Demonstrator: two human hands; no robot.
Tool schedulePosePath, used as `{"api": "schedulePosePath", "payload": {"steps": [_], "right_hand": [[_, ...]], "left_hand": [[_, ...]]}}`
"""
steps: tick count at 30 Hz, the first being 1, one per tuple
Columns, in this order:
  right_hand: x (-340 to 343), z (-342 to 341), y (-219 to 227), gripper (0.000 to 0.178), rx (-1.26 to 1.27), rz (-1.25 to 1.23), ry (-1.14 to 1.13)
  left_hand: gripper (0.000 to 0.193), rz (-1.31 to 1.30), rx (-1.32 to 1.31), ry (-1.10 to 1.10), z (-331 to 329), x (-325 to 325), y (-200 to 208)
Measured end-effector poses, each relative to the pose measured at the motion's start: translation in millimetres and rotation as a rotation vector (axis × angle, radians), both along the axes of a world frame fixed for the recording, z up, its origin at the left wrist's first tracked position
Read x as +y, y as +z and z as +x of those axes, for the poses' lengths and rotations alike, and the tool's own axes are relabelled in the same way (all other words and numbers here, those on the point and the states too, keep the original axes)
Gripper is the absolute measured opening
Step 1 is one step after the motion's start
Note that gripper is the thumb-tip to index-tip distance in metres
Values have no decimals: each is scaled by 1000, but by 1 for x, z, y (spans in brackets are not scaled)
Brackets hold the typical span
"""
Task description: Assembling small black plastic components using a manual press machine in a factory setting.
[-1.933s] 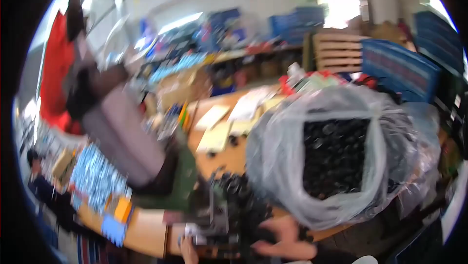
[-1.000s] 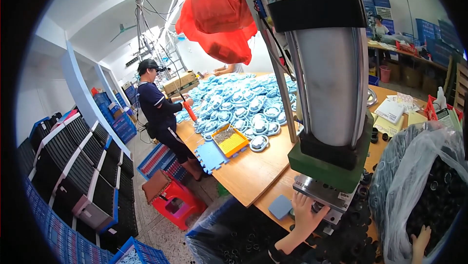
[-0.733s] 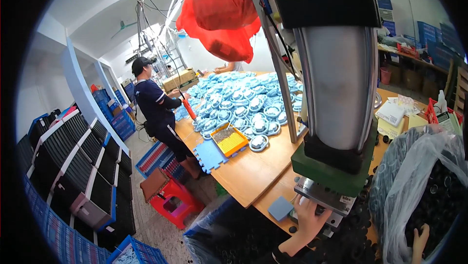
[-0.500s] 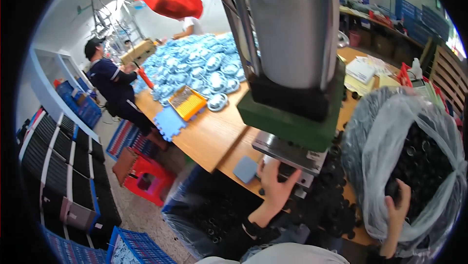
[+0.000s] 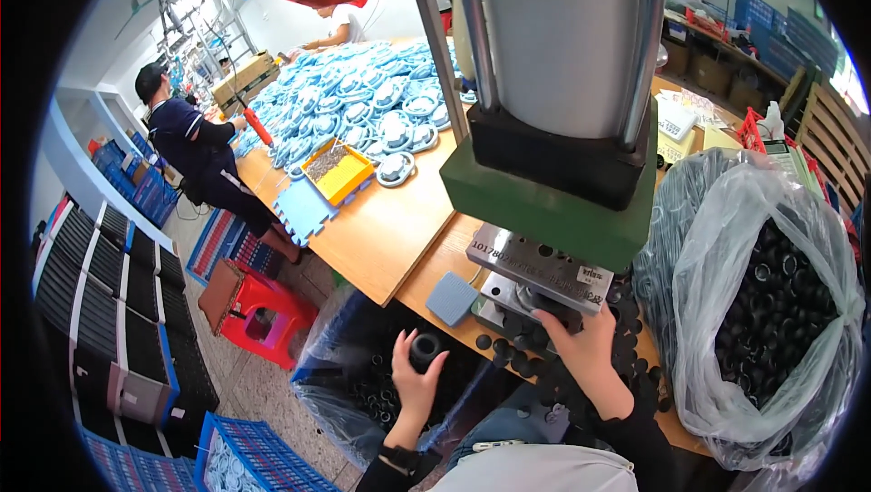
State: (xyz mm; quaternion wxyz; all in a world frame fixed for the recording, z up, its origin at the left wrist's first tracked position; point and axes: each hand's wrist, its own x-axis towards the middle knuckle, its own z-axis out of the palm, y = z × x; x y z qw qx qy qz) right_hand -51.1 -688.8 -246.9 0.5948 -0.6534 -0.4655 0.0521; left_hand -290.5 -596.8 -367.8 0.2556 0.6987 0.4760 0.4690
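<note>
Black rubbery-looking material shows first in the head view: one ring (image 5: 420,359) pinched between the thumb and fingers of my left hand (image 5: 417,388). I have it above an open bin (image 5: 318,360), lined with clear plastic and holding more black rings, just off the near edge of the bench (image 5: 390,229).

My right hand (image 5: 592,351) is at the near edge of the lower die (image 5: 499,290), beneath a steel upper plate (image 5: 535,267) and a green press head (image 5: 549,197). Its thumb and fingers are spread apart; I cannot tell whether they grip anything. Loose black discs (image 5: 646,374) lie around that hand, some along the bench's near edge.

A grey-blue pad (image 5: 451,299) rests just left of the die, at the same edge. To my right stands a large clear plastic bag (image 5: 703,347), open and full of black pieces.

Toward the bench's left edge, a yellow tray (image 5: 354,185) sits on a blue foam mat (image 5: 299,209), near a broad heap of light-blue rounded parts (image 5: 363,102). A co-worker (image 5: 195,138) in dark clothes stands by that edge. On the floor nearby is a red stool (image 5: 263,333).
</note>
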Motion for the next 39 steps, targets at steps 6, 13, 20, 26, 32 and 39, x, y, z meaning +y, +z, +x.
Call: {"api": "schedulePosePath", "payload": {"steps": [6, 13, 20, 26, 32, 39], "right_hand": [[24, -15, -12, 33, -72, -102, -146], [26, -10, -9, 39, -200, -92, -143], [-62, 6, 29, 79, -144, -133, 117], [-178, 96, 2, 44, -353, -280, -484], [-286, 256, -52, 55, -565, -669, -976], [-282, 305, -78, 50, -746, -1191, -771]], "left_hand": [[77, -217, 243, 183, -61, 6, -69], [44, 348, 338, -98, 4, 39, -12], [38, 355, 506, -349, 72, 80, -30], [27, 258, 529, -343, 42, 93, -12], [53, 264, 62, -473, 82, 36, 35], [54, 86, -125, -339, 140, 18, 65]]}}
